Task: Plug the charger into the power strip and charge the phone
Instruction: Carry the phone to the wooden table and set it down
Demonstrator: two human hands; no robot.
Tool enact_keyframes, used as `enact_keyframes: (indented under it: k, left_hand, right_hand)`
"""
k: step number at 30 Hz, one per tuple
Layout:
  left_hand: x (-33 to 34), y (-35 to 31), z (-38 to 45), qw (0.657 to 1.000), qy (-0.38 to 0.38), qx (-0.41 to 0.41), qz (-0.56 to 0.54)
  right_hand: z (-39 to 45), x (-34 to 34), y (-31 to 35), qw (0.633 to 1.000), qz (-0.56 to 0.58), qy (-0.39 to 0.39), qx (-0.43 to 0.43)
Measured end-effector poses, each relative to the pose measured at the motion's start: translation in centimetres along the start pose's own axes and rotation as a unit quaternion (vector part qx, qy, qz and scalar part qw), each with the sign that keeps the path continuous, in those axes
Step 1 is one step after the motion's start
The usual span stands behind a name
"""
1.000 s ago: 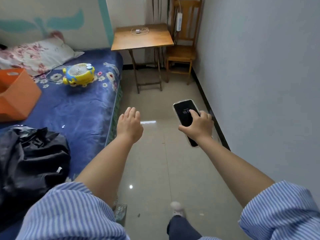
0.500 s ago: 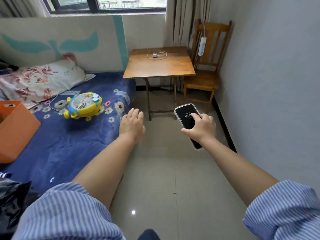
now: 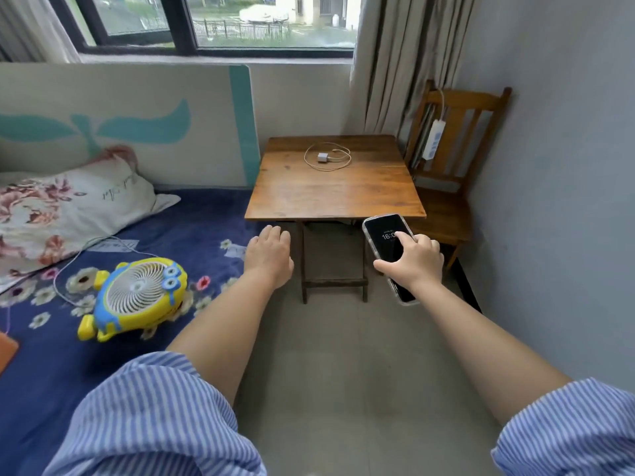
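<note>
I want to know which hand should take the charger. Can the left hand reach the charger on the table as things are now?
Probably yes. The left hand is empty and open, short of the table. The charger lies in its coiled cable on the far part of the top, with bare wood before it. The arm must stretch further forward.

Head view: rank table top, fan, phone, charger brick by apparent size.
1. Table top
2. Fan
3. Phone, held in the right hand; nearer the camera, so it looks bigger than it is
4. Charger brick
</note>
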State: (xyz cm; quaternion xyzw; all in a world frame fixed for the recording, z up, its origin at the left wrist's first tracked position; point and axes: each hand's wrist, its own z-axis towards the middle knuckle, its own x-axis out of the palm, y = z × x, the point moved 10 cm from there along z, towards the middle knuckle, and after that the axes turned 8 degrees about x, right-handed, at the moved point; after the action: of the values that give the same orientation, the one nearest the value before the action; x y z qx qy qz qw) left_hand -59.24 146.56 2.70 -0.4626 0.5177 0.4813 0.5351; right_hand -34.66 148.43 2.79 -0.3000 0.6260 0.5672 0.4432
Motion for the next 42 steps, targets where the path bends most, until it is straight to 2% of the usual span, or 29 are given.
enact_keyframes:
  k: [6, 15, 19, 22, 26, 34, 42]
  left_hand:
    - [2.4, 4.4, 12.1, 1.000, 0.023, -0.009, -0.001]
    - [6.7, 10.3, 31.4, 0.997, 0.063, -0.028, 0.021]
    - [7.6, 12.5, 37.4, 0.997, 0.050, -0.047, -0.024]
    - [9.9, 14.8, 40.8, 0.996, 0.073, -0.048, -0.022]
    - [14.2, 18.5, 43.6, 0.991, 0.127, -0.049, -0.010]
    - [22.7, 26.0, 46.1, 0.972, 0.188, -0.114, -0.086]
    - [32.1, 27.5, 43.9, 0.941, 0.237, -0.183, -0.158]
  right_hand:
    - [12.2, 3.5, 3.8, 1.000, 0.004, 0.020, 0.006]
    - [32.3, 11.5, 9.8, 0.996, -0.028, 0.073, -0.033]
    - [39.0, 15.1, 12.6, 0.993, -0.038, 0.106, -0.037]
    - [42.6, 19.1, 15.5, 0.987, -0.050, 0.145, -0.050]
    - [45.5, 25.0, 19.4, 0.976, -0.076, 0.190, -0.069]
    - [47.0, 37.2, 26.0, 0.946, -0.124, 0.279, -0.111]
    - [46.8, 46.2, 28.4, 0.928, -0.129, 0.315, -0.151]
